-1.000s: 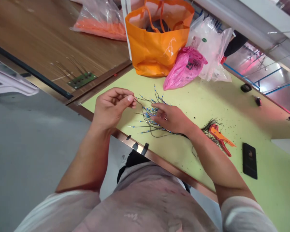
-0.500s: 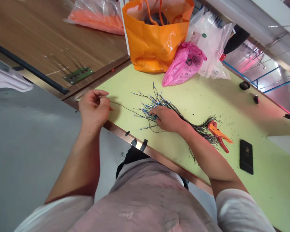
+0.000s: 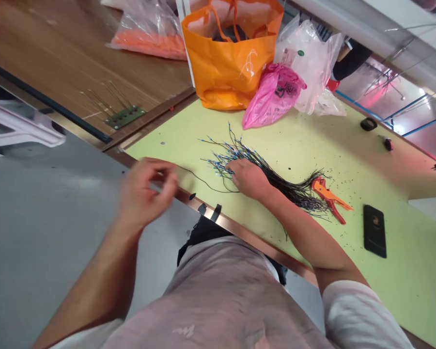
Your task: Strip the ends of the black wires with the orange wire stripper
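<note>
A bundle of thin black wires [image 3: 283,182] with blue-tipped ends lies across the yellow-green table. My right hand [image 3: 249,178] rests on the bundle near those blue tips, its fingers curled onto the wires. One single black wire [image 3: 207,185] runs from the bundle over to my left hand [image 3: 148,189], which pinches its end at the table's front edge. The left hand is a little blurred, and the wire's tip is hidden in its fingers. Beside the cut ends of the bundle lies an orange and red wire-stripper-like hand tool [image 3: 330,198].
An orange bag [image 3: 227,72], a pink plastic bag [image 3: 274,94] and clear plastic bags [image 3: 308,68] stand at the back. A black phone [image 3: 374,230] lies at the right. A green block with upright pins [image 3: 125,117] sits on the brown surface. Black tape [image 3: 368,124] lies farther back.
My left hand has moved towards me and slightly right, drawing the single wire nearer the front edge. My right hand stays on the bundle. The view has shifted slightly.
</note>
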{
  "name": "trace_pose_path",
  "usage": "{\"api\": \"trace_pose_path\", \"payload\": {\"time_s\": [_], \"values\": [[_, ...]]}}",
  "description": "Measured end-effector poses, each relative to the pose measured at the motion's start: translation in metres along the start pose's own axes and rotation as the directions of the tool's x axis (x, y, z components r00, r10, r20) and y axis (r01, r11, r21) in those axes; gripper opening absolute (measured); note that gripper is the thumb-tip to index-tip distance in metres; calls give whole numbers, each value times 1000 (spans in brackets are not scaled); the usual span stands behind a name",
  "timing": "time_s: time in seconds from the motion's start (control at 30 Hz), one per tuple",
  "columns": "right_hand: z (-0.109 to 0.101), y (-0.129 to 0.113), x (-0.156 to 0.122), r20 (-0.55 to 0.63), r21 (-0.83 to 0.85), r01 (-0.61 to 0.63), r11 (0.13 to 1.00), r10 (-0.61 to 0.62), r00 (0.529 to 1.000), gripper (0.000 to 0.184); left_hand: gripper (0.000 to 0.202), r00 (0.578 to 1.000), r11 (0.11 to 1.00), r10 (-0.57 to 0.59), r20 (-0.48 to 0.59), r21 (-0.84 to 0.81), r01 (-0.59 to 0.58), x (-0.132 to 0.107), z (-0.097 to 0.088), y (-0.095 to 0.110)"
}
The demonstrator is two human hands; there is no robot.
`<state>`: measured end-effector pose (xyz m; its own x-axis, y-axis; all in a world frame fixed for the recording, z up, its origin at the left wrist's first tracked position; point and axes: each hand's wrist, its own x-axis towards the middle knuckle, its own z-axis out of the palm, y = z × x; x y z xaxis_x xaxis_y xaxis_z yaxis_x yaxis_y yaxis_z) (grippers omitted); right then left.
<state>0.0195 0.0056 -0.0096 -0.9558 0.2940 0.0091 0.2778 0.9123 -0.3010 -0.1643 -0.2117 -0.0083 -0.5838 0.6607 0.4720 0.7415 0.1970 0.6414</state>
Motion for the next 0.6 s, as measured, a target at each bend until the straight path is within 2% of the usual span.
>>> {"api": "trace_pose_path", "payload": {"time_s": [0.03,0.07,0.1,0.13,0.17,0.2,0.3,0.37,0.4,0.43,0.5,0.6], "values": [[2,3,1,-30,44,-4,999,6,1000,34,15,972,983,181,152,-43,-176,-3,6,8],[3,6,1,-56,103,-9,995,14,998,33,17,889,940,341,306,-112,-322,-5,14,16],[4,10,1,-77,169,-15,985,28,997,30,21,795,897,440,417,-160,-412,-6,23,22],[4,14,1,-93,237,-20,971,43,995,26,24,721,861,498,481,-178,-476,-5,33,27],[3,17,-1,-107,299,-20,954,54,993,22,26,669,832,531,521,-169,-528,-3,42,31],[2,20,-3,-123,349,-13,937,59,991,18,27,640,812,542,545,-143,-566,-1,51,33],[-8,20,-14,-240,370,46,928,47,970,11,26,627,775,535,566,-34,-631,9,68,32],[-19,13,-27,-321,276,61,959,32,947,11,24,620,753,534,575,9,-658,15,71,30],[-24,8,-34,-322,209,49,977,22,946,16,24,610,742,537,583,18,-670,18,72,30],[-29,2,-41,-276,140,33,990,7,961,20,24,599,733,539,593,21,-680,20,71,29],[-36,-9,-53,-88,-5,6,1000,-6,996,22,24,582,725,536,611,20,-688,22,70,29],[-37,-18,-62,147,-196,-35,980,65,987,22,23,582,745,516,629,7,-667,22,68,32]]}}
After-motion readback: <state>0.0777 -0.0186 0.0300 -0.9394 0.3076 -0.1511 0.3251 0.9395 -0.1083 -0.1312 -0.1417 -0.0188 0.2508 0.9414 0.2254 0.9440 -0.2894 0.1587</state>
